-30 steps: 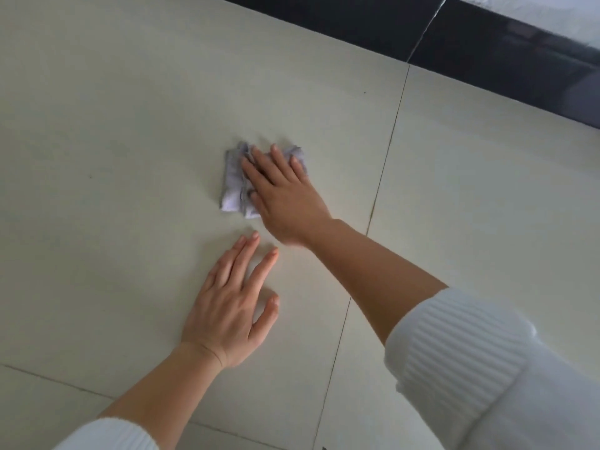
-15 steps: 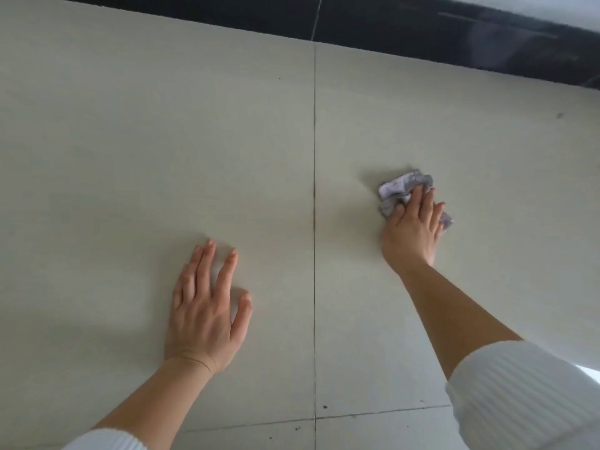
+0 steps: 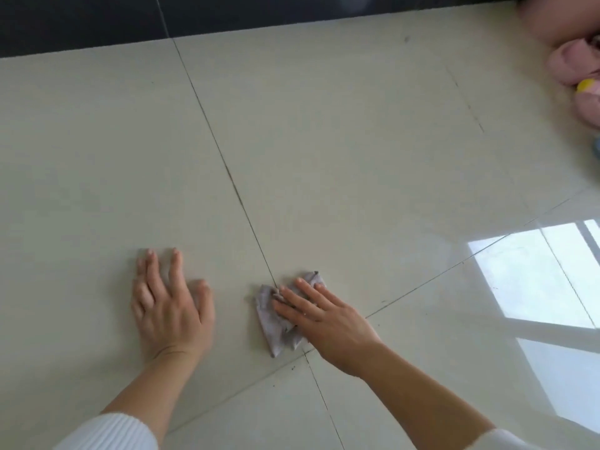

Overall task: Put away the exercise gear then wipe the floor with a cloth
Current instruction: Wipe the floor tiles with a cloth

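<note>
Left hand [image 3: 172, 316] on floor [image 3: 324, 125], right hand [image 3: 328, 323] on cloth [image 3: 272, 329]

The left grip [image 3: 168, 306] was laid flat, palm down, with fingers straight and spread. The right grip [image 3: 328, 323], just right of it, was pressed flat, palm down, fingers extended toward the far left.

The cloth [image 3: 285, 315] lies on the floor [image 3: 357, 141] at lower centre, under the right hand [image 3: 328, 323]; the left hand [image 3: 168, 311] rests left of it. Slippers [image 3: 576, 64] sit upper right.
</note>
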`<state>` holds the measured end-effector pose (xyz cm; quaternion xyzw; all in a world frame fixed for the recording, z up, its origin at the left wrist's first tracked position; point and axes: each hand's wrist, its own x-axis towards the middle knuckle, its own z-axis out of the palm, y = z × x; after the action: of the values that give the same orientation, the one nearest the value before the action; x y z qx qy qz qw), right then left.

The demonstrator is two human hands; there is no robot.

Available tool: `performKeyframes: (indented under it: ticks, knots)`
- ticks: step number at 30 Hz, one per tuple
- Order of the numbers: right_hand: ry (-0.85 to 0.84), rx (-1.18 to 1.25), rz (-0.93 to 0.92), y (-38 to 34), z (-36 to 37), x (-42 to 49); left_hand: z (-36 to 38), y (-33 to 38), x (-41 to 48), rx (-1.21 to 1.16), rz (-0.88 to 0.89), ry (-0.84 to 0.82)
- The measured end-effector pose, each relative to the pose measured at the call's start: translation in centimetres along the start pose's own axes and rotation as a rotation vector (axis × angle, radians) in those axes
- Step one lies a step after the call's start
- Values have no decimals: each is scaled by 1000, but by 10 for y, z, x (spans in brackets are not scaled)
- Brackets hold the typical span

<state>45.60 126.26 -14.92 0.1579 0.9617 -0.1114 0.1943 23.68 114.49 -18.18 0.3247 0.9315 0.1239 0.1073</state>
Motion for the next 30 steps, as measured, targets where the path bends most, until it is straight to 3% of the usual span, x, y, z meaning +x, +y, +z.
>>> performKeyframes:
  ticks: [3,8,13,16,20,26,28,30]
  knots:
    - [126,40,154,53,-9,9,2,0,1,-8,-9,23]
    - [110,219,513,131,-37,44,4,-1,-1,56,9,9]
    - [246,390,707,118,-37,80,-4,-13,7,41,23,-239]
    - [285,385,581,74,-30,77,-10,-28,-4,54,99,-291]
    - [227,309,198,-6,-1,40,-6,-38,-68,60,67,-238]
    - [146,-63,-344,-61,59,-42,-9,-40,-135,70,-49,-224]
    - [145,-113,-414,-43,65,-50,-15,-40,-147,81,-67,-260]
    - [196,-93,-299,-15,63,-51,-22,-41,-160,78,-71,-306]
